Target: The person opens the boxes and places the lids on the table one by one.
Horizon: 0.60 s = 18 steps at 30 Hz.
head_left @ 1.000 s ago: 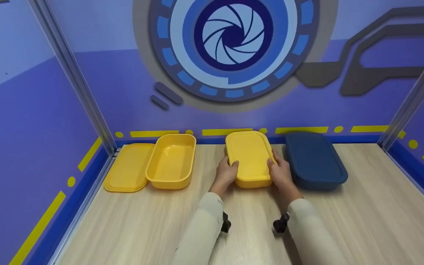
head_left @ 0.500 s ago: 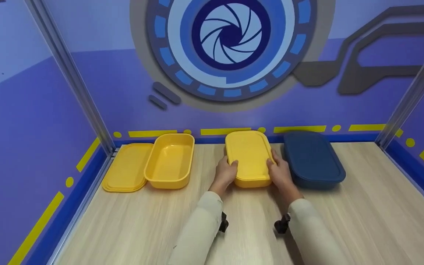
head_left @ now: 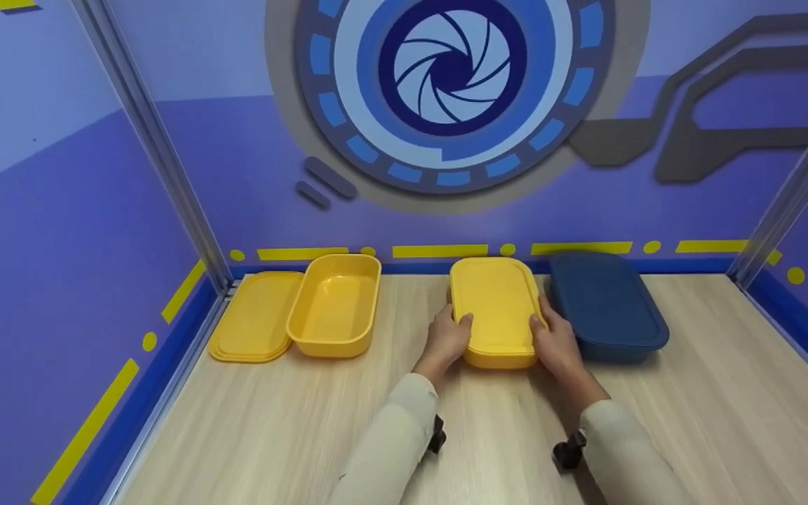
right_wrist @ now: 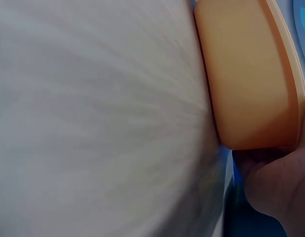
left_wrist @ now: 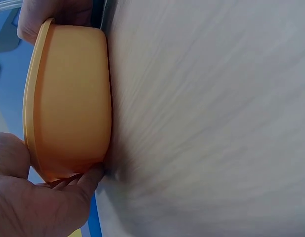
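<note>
A yellow lunch box with its yellow lid on [head_left: 495,301] stands on the wooden table between both hands. My left hand [head_left: 447,338] grips its left side, thumb on the lid's edge and fingers along the wall. On the opposite side my right hand [head_left: 555,344] holds it the same way. In the left wrist view the box's near wall [left_wrist: 73,98] shows, its base right at the tabletop. The right wrist view shows that wall [right_wrist: 248,74] too, with the right hand [right_wrist: 281,187] at its side; most of those fingers are hidden.
A dark blue lidded box [head_left: 611,305] stands close to the right hand. Farther left are an open yellow box [head_left: 334,308] and a loose yellow lid [head_left: 253,315] beside it. A patterned blue-purple wall [head_left: 432,224] rises behind the table [head_left: 271,435].
Both hands have shifted the lidded yellow box slightly right and toward the person over the last half second, closer to the dark blue box. The head view has also shifted a little.
</note>
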{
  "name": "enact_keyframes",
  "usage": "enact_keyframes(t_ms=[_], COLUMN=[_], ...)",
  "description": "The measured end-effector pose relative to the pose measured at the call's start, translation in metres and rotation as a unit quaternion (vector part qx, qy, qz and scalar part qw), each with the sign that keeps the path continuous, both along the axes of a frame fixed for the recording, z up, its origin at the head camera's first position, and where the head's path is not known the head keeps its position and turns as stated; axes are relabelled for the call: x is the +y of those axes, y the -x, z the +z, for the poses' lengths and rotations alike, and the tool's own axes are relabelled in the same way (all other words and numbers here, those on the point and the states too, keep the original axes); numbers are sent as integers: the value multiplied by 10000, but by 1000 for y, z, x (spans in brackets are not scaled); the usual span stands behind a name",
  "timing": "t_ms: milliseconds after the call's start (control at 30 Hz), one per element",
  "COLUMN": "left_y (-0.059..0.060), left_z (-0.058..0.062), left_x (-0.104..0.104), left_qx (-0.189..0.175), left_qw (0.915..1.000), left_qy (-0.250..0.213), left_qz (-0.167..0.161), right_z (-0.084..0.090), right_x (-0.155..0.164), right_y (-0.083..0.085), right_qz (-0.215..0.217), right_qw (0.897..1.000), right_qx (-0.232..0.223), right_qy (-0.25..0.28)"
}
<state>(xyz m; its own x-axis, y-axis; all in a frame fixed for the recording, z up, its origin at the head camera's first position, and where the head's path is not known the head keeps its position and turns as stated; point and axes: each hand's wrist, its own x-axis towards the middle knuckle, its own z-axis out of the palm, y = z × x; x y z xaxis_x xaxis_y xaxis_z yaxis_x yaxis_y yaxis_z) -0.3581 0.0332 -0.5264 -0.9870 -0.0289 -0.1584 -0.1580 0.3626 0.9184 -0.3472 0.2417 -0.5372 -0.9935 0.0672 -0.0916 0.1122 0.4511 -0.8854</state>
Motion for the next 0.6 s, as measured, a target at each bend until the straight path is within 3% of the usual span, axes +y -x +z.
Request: enact_keyframes(t_ms=[267,600], left_y=[-11,-19], left_z=[-2,1], left_x=[9,18], left_qx=[324,242], left_qw=[9983,9968], left_qy=[422,627], left_qz=[-242,-439], right_z=[3,5], right_x=[12,24], right_y=[-14,-30], right_qz=[318,312], right_qw=[9988,9985], right_qx=[141,19], right_qy=[-355,-444])
